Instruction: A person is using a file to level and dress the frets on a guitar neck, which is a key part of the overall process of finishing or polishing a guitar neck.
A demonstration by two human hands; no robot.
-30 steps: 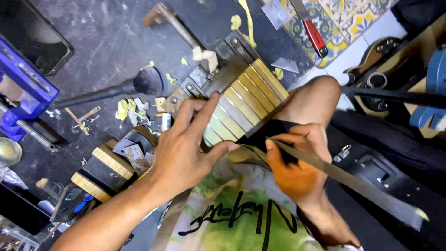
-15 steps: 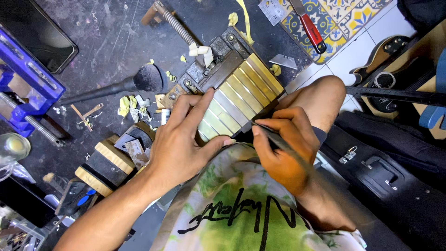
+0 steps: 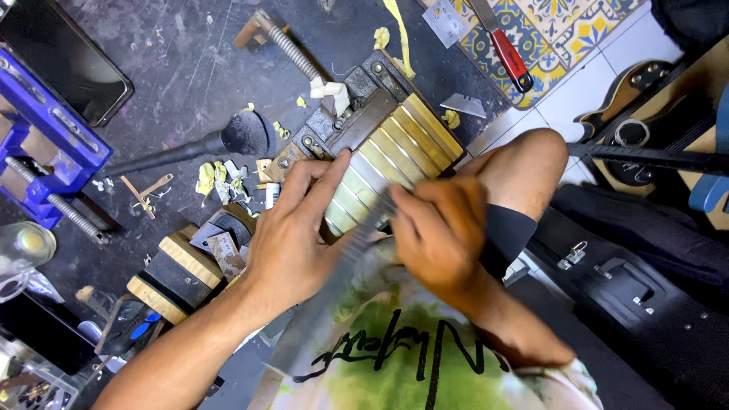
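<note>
**A:** ok going left to right. Far left there's a blue vise [image 3: 45,144] on the dark scuffed tabletop [image 3: 152,68], its threaded screw showing. Next to it a black phone [image 3: 68,57] lying flat, screen dark. Then a soft black brush [image 3: 190,148] with yellowish scraps [image 3: 216,178] scattered round it, looks like it's kept close for sweeping those off. Near left, 2 wooden blocks [image 3: 178,266] with dark bands across them.

**B:** and the hands?

**A:** Left hand [image 3: 292,235] lies flat with fingers spread, pressing on the near end of the fretted neck piece [image 3: 399,148], I'd say to stop it sliding. That piece sits in the middle of the tabletop: brass-coloured metal bars across a pale board, its far end against a dark metal clamp [image 3: 345,114]. Right hand [image 3: 440,231] is closed round a long flat grey file [image 3: 334,296] laid across the frets; it's motion-blurred, so the exact grip I can't make out.

**B:** right side?

**A:** A bare knee [image 3: 524,163] at the tabletop edge, a red-handled knife [image 3: 505,49] on patterned tile [image 3: 562,30], and a black hard case [image 3: 623,281] with metal latches on the floor.
</note>
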